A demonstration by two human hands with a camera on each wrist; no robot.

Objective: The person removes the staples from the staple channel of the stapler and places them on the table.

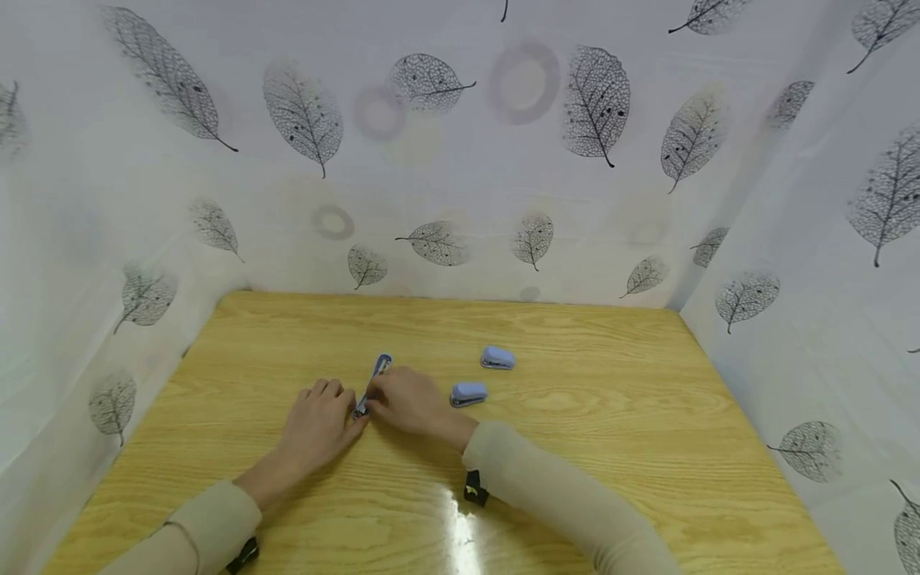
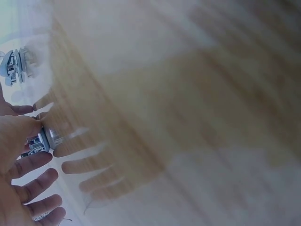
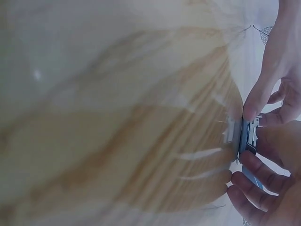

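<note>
A small blue stapler [image 1: 382,364] lies on the wooden table, swung open lengthwise so that its metal inside shows. My left hand [image 1: 319,419] holds its near end between thumb and forefinger, the other fingers spread forward. Over its middle, my right hand [image 1: 411,399] pinches with thumb and fingertips, hiding part of it. In the left wrist view, the stapler's metal part [image 2: 37,143] shows between the left thumb and forefinger. The right wrist view has the stapler [image 3: 245,134] on edge between both hands. Exactly what the right fingertips grip is hidden.
Two closed blue staplers stand to the right of my right hand, one nearer [image 1: 469,393] and one farther back [image 1: 497,357]. The wooden table [image 1: 611,415] meets a leaf-patterned cloth [image 1: 460,160] at the back and sides. Light glares off the table's front.
</note>
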